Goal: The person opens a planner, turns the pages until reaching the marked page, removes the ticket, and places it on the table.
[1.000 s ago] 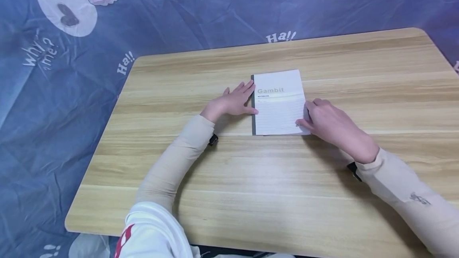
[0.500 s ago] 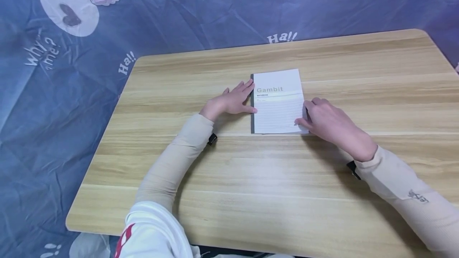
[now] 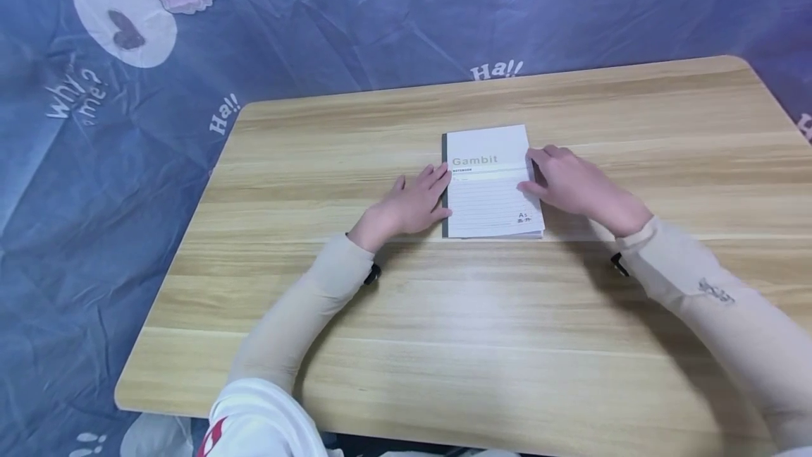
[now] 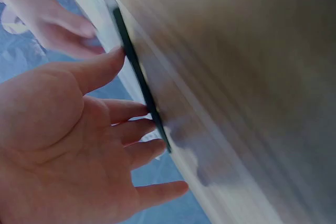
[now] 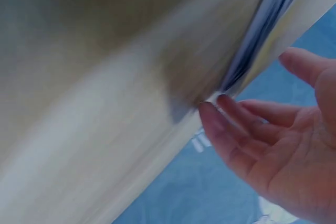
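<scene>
1. Plainly, we find the notebook (image 3: 491, 196) flat on the table (image 3: 444, 323), paper layers (image 5: 260, 38) at its edge.
2. Left hand (image 3: 411, 207): fingers spread, gripping nothing, touching the notebook's dark spine (image 4: 137, 72).
3. Right hand (image 3: 574, 183): fingers loosely extended, gripping nothing, at the notebook's right edge.

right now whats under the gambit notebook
Under the Gambit notebook is the wood-grain table. Paper edges show at the notebook's near side; pages or another notebook, I can't tell. What lies fully beneath is hidden.
</scene>
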`<state>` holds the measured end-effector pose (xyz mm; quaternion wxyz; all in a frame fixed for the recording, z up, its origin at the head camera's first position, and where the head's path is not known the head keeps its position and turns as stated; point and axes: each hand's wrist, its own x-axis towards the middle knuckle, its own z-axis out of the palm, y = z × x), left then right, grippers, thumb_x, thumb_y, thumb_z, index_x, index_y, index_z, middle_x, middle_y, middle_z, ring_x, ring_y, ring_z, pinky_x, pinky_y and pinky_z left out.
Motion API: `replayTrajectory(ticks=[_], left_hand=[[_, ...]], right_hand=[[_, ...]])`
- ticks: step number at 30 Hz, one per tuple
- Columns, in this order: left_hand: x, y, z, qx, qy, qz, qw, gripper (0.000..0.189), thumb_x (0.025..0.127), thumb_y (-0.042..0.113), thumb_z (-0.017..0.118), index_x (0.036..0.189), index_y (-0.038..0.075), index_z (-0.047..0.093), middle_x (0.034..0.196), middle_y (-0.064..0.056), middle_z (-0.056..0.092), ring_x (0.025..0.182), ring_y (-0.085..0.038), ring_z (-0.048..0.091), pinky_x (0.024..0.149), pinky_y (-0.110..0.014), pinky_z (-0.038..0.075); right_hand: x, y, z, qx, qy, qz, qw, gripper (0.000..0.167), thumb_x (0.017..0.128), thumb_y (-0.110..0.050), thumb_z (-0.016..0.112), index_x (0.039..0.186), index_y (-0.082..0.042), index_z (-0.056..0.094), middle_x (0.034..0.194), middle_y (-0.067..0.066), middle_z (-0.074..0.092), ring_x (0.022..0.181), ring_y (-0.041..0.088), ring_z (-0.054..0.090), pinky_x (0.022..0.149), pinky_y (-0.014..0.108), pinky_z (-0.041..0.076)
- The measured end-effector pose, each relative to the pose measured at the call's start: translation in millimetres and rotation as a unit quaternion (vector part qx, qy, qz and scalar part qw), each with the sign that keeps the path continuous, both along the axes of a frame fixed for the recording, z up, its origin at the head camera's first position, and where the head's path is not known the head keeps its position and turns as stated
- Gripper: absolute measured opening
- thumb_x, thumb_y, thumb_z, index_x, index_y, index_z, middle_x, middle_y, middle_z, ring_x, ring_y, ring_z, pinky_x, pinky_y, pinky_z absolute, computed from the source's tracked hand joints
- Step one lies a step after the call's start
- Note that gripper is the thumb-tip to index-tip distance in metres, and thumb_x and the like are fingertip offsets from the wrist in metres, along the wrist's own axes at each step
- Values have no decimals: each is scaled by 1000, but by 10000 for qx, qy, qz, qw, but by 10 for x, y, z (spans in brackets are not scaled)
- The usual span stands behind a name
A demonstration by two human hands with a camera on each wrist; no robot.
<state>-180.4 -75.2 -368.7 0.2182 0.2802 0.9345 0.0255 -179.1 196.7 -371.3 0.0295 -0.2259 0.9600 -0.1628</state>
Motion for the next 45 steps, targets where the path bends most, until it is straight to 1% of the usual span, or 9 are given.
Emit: replayTrajectory(ticks=[5,7,9,14,18,28,31,35,45], left_hand=[[269,-29,-12,-160,21,-121,9998,73,104,48,38,158,11,5,164,-3,-7,149,-21,-6,116,-59,7],[379,-45,-14,-173,13,-162,9997,74,104,48,38,158,11,4,164,-3,-7,149,-20,-6,116,-59,7],[484,-58,-11,-165,14,-204,9997,75,104,49,38,158,11,4,164,-3,-7,149,-20,-6,116,-58,7],[698,-81,13,-215,22,-347,9992,76,103,51,38,158,12,5,164,-1,-5,149,-18,-6,117,-57,8],[802,-86,48,-293,31,-454,9985,76,103,50,40,158,11,7,164,-2,-4,149,-18,-6,116,-57,9],[878,-103,78,-294,-31,-518,9982,76,102,50,42,158,11,8,165,-2,-3,149,-18,-5,116,-57,10],[883,-110,76,-284,-41,-522,9982,77,102,50,43,158,11,8,165,-2,-3,149,-17,-5,116,-57,10],[881,-107,67,-319,-44,-535,9980,76,102,49,42,158,11,7,164,-2,-4,149,-17,-5,117,-56,9],[864,-95,62,-391,-80,-533,9978,76,102,49,42,158,12,6,164,-1,-5,149,-16,-7,117,-55,8]], right_hand=[[-283,59,-19,-3,58,242,9997,30,94,-20,66,103,5,53,91,20,52,82,33,51,68,48,46],[-382,77,-9,28,-10,286,9996,37,95,-22,64,114,8,54,100,24,54,90,37,53,75,53,47],[-476,89,4,51,-138,270,9995,37,97,-24,62,114,8,53,101,25,53,90,37,52,75,52,46],[-675,127,29,-60,-312,287,9991,27,99,-26,59,97,1,52,85,15,47,76,29,46,64,42,38],[-786,147,48,-143,-304,408,9986,27,99,-23,58,85,-3,49,74,10,44,66,23,41,59,36,34],[-908,131,87,-61,-477,492,9976,29,101,-23,55,80,-5,47,71,10,44,63,22,39,60,36,33],[-930,144,98,-93,-644,395,9971,32,102,-25,53,102,7,58,91,24,57,79,34,53,75,47,45],[-949,165,111,-193,-887,249,9956,53,102,-27,51,135,15,46,130,35,50,116,48,50,103,61,35],[-987,182,155,-551,-1002,42,9934,50,103,-27,49,134,11,49,133,33,52,117,48,53,99,58,39]])
